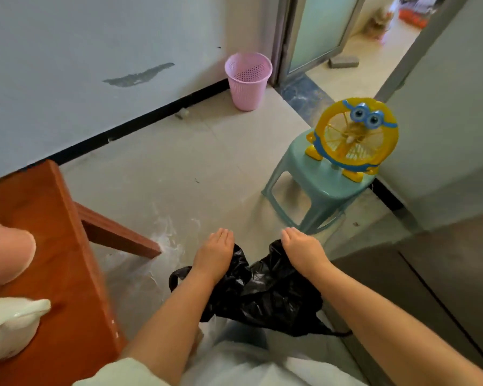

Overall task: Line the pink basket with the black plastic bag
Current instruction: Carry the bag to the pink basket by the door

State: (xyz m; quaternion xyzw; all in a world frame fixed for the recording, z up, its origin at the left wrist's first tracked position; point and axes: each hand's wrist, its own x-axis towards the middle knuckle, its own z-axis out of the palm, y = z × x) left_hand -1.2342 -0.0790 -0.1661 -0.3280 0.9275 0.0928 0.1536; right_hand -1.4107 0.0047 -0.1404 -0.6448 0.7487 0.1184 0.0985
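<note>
My left hand (pixel 214 253) and my right hand (pixel 303 253) are low at 6 o'clock, backs up, and each one grips a side of the crumpled black plastic bag (pixel 262 296) that hangs between them. The pink basket (pixel 248 80) stands upright and unlined on the floor (pixel 179 162) at 12 o'clock, just beside the wall, well apart from my hands.
</note>
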